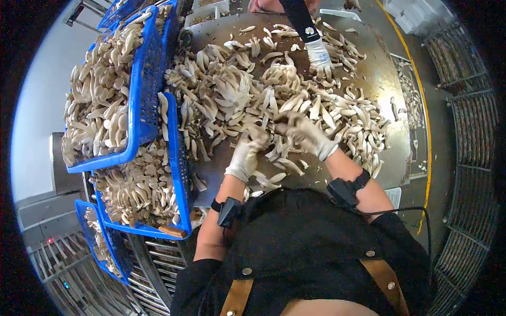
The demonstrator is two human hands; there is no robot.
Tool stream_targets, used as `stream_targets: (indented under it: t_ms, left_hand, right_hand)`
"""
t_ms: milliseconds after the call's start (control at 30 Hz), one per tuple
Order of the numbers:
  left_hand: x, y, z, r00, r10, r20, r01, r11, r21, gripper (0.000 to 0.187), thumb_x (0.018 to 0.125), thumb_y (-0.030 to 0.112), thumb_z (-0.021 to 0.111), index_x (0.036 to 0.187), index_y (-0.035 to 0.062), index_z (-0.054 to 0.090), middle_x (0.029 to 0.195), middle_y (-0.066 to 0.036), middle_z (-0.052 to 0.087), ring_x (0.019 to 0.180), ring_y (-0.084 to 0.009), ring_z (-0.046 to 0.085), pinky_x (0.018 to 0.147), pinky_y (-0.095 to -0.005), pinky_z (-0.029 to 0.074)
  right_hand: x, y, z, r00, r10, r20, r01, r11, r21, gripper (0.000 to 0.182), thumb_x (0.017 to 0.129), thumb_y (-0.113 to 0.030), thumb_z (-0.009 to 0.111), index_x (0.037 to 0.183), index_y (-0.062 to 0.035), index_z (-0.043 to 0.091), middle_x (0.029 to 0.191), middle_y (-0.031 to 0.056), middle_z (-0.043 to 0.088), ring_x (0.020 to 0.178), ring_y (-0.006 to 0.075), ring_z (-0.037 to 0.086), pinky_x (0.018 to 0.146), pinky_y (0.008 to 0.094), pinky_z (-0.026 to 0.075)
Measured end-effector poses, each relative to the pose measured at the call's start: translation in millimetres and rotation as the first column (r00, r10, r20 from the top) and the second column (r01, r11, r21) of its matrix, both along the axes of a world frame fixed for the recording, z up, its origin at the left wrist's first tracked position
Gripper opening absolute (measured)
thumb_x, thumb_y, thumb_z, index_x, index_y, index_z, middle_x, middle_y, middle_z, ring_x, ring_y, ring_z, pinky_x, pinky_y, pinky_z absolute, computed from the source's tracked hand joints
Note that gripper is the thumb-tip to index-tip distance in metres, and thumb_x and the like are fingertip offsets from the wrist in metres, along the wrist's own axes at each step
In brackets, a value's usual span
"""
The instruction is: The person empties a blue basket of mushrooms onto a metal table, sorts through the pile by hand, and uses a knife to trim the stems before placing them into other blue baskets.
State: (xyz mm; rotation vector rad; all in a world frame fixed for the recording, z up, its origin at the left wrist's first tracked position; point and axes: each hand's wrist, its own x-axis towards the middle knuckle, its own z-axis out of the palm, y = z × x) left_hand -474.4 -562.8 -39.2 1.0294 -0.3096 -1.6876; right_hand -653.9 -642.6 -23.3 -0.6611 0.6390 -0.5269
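My left hand (250,148), in a white glove, is closed with its fingers curled together just above the table. To its right, my right hand (305,134), gloved too, has its darkened fingers bent inward. Motion blurs the fingertips of both hands, and whatever lies between them cannot be made out. Around and beyond the hands spreads a heap of pale, long-stemmed mushrooms (363,126), some loose. A large clump of mushrooms (232,87) sits ahead of my left hand. Several loose mushrooms (269,180) lie close to my apron.
On the left, blue baskets (142,124) full of mushrooms are stacked beside the metal table (392,158). Across it, a co-worker's gloved hand (319,58) reaches into the mushrooms. Wire racks (477,131) stand at the right, beyond a yellow floor line (429,152).
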Motion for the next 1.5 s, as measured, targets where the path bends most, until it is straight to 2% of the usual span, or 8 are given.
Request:
stream_targets:
  t_ms: [100, 200, 567, 700, 800, 967, 1300, 1500]
  left_hand:
    - [-4, 1, -2, 0.899, -0.204, 0.388, 0.218, 0.976, 0.007, 0.055, 0.079, -0.001, 0.062, 0.130, 0.0044, 0.041, 0.119, -0.006, 0.054, 0.102, -0.0196, 0.057, 0.087, -0.0314, 0.047]
    - [15, -3, -23, 0.990, -0.136, 0.043, 0.138, 0.989, -0.055, 0.054, 0.077, -0.001, 0.062, 0.127, 0.0012, 0.042, 0.113, -0.006, 0.055, 0.097, -0.0177, 0.057, 0.083, -0.0284, 0.048]
    - [-4, 2, -3, 0.835, -0.519, 0.183, 0.542, 0.834, -0.107, 0.055, 0.083, 0.005, 0.060, 0.135, 0.0022, 0.040, 0.124, -0.009, 0.053, 0.106, -0.0152, 0.054, 0.092, -0.0261, 0.043]
    - [9, -2, -4, 0.896, -0.149, 0.418, 0.092, 0.984, 0.154, 0.032, 0.090, 0.022, 0.060, 0.114, 0.0024, 0.053, 0.090, 0.001, 0.055, 0.078, -0.0097, 0.048, 0.069, -0.0241, 0.042]
    - [28, 12, -40, 0.755, -0.073, 0.651, 0.041, 0.997, 0.064, 0.035, 0.093, 0.038, 0.052, 0.095, 0.0034, 0.055, 0.076, 0.000, 0.054, 0.064, -0.0142, 0.046, 0.059, -0.0295, 0.040]
    - [36, 26, -58, 0.468, -0.116, 0.876, -0.022, 0.990, 0.142, 0.039, 0.092, 0.035, 0.048, 0.105, 0.0026, 0.063, 0.100, -0.015, 0.061, 0.092, -0.0197, 0.057, 0.083, -0.0293, 0.043]
    - [18, 9, -9, 0.937, 0.059, 0.343, -0.077, 0.996, 0.039, 0.060, 0.084, 0.005, 0.063, 0.138, 0.0025, 0.037, 0.119, -0.013, 0.057, 0.107, -0.0171, 0.056, 0.092, -0.0268, 0.043]
    - [-9, -5, -33, 0.637, -0.260, 0.725, 0.444, 0.893, -0.070, 0.069, 0.073, 0.028, 0.072, 0.130, -0.0014, 0.046, 0.116, -0.022, 0.058, 0.112, -0.0314, 0.053, 0.096, -0.0361, 0.040]
  right_hand:
    - [15, 13, 13, 0.755, -0.177, -0.631, -0.453, 0.555, -0.698, 0.046, 0.071, -0.006, 0.073, 0.112, -0.0025, 0.055, 0.107, 0.0130, 0.058, 0.092, 0.0197, 0.061, 0.073, 0.0294, 0.052]
    - [4, -2, 31, 0.983, 0.026, -0.180, -0.027, 1.000, -0.006, 0.054, 0.075, -0.005, 0.072, 0.123, 0.0026, 0.049, 0.097, 0.0074, 0.061, 0.085, 0.0156, 0.060, 0.071, 0.0250, 0.050]
    - [11, -10, 9, 0.905, 0.199, -0.376, -0.350, 0.850, -0.394, 0.049, 0.074, 0.001, 0.069, 0.118, -0.0010, 0.049, 0.101, 0.0049, 0.061, 0.091, 0.0129, 0.061, 0.076, 0.0262, 0.051]
    - [-10, -18, 9, 0.978, 0.165, -0.127, -0.171, 0.984, -0.039, 0.059, 0.074, 0.002, 0.068, 0.127, -0.0001, 0.044, 0.097, 0.0068, 0.061, 0.080, 0.0132, 0.063, 0.067, 0.0228, 0.052]
    - [-16, -44, 28, 0.795, 0.499, -0.345, -0.563, 0.818, -0.114, 0.077, 0.066, 0.004, 0.066, 0.137, -0.0062, 0.038, 0.098, 0.0078, 0.060, 0.078, 0.0107, 0.061, 0.067, 0.0233, 0.050]
    - [53, -95, -30, 0.553, -0.467, -0.690, -0.783, -0.008, -0.622, 0.046, 0.068, -0.009, 0.064, 0.113, -0.0039, 0.055, 0.118, 0.0225, 0.053, 0.109, 0.0362, 0.052, 0.094, 0.0411, 0.041]
    - [14, -67, -11, 0.835, -0.101, -0.541, -0.062, 0.959, -0.276, 0.056, 0.074, -0.010, 0.068, 0.124, 0.0009, 0.045, 0.101, 0.0151, 0.059, 0.087, 0.0209, 0.057, 0.075, 0.0360, 0.049]
    - [-75, -45, -94, 0.702, -0.420, -0.575, 0.054, 0.837, -0.545, 0.060, 0.081, -0.027, 0.064, 0.128, 0.0004, 0.039, 0.112, 0.0227, 0.056, 0.096, 0.0347, 0.059, 0.080, 0.0391, 0.050]
